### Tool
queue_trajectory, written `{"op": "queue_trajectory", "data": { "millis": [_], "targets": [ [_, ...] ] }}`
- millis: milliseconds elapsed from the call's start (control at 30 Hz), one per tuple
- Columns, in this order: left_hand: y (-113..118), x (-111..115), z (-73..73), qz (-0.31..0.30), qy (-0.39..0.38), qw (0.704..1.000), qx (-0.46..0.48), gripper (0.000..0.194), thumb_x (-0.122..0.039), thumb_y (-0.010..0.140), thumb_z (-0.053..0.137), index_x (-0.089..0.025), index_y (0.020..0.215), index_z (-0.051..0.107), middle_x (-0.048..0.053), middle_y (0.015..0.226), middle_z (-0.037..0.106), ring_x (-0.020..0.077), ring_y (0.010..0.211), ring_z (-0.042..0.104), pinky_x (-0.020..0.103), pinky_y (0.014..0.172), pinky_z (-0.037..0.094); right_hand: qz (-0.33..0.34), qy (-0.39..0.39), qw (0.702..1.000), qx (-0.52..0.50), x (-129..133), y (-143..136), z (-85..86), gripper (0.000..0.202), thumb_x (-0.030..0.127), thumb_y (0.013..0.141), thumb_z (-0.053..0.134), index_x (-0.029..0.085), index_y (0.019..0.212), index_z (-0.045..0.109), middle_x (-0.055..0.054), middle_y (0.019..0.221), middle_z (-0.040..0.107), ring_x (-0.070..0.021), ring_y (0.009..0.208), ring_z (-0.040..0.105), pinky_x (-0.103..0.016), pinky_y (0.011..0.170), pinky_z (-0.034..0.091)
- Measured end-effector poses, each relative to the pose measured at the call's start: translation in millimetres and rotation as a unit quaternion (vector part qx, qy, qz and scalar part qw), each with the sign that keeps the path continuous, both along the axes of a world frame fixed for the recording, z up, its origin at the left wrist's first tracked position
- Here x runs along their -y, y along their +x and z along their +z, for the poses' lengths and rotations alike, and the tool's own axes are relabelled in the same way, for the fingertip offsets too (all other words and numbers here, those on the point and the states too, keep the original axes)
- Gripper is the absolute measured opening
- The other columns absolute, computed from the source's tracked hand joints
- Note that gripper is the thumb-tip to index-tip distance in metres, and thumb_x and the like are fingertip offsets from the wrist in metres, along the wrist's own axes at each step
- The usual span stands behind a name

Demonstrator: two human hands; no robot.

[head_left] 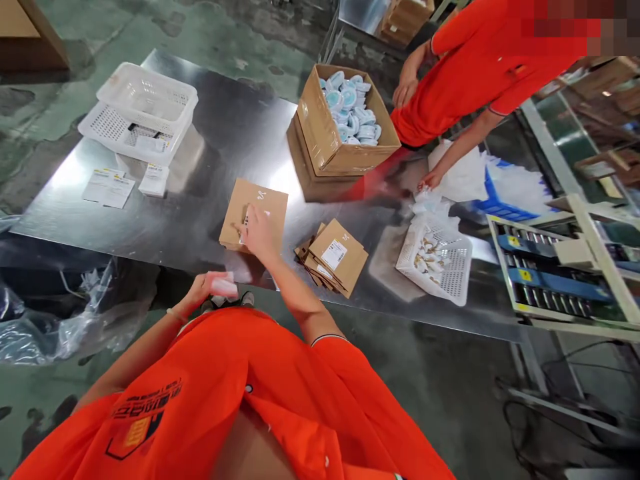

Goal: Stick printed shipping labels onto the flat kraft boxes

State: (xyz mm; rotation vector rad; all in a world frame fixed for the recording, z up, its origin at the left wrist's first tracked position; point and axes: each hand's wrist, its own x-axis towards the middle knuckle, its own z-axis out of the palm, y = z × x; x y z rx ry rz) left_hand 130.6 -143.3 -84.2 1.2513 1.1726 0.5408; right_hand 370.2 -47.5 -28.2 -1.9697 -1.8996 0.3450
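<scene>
1. Cardboard stack [233,213] lies directly under the right hand [259,232], whose fingers, slightly spread, rest on the top sheet and partly hide a white label [245,237].
2. Left hand [201,288], nearer the body, has its fingers closed on a pale, blurred bundle [225,286].
3. Just right of the right hand sits a loose pile of labelled cardboard [354,259].
4. Beyond that hand, an open carton [333,157] holds blue-and-white round pieces [350,107].
5. Farther right, a co-worker's hand [431,179] touches clear plastic above a perforated white basket [457,267].
6. Left of both hands lie printed slips [107,189], near white plastic baskets [183,143].
</scene>
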Motion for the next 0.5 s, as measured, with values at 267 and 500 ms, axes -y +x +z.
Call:
{"op": "queue_trajectory", "data": {
  "millis": [267,500],
  "targets": [
    [57,-73,55.0,0.093,0.114,0.985,-0.088,0.052,-0.019,0.078,0.076,-0.016,0.129,0.079,0.011,0.104,0.082,0.0309,0.099,0.075,0.039,0.102,0.054,-0.193,-0.018,0.978,-0.074,1,65,-19.4,0.063,0.042,0.108,0.049,0.002,0.156,0.049,-0.034,0.170,0.037,-0.0433,0.162,0.031,-0.069,0.130,0.021],
    [67,-81,50.6,0.089,0.127,0.984,-0.085,0.061,-0.023,0.077,0.079,-0.016,0.137,0.073,0.014,0.118,0.080,0.0385,0.130,0.067,0.043,0.116,0.047,-0.281,-0.054,0.949,-0.130,27,70,-32.5,0.032,0.031,0.102,0.055,0.009,0.122,0.068,-0.026,0.129,0.069,-0.0354,0.128,0.063,-0.051,0.116,0.047]
  ]
}}
